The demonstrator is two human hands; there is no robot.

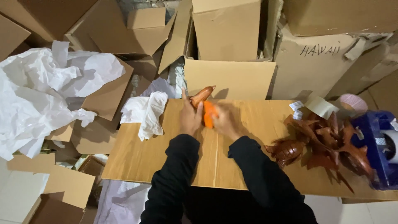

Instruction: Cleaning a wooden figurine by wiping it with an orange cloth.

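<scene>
Seen from above, over a wooden board laid across cardboard boxes. Left hand closed around a brown wooden carving, long and narrow, held tilted near the far edge of the board, with its tip sticking out past the fingers. Right hand blurred, pressed against an orange cloth or pad that touches the carving; impossible to tell how tightly the fingers close on it. Both arms in black sleeves. Just left of the hands, a crumpled sheet of white paper hanging over the board's corner. Further left, a big heap of white wrapping paper on the boxes. On the right side of the board, well apart from the hands, a pile of brown wooden figures, one shaped like a turtle. Beside the pile, a blue tape dispenser and a roll of tape. Behind the board, an open cardboard box.
</scene>
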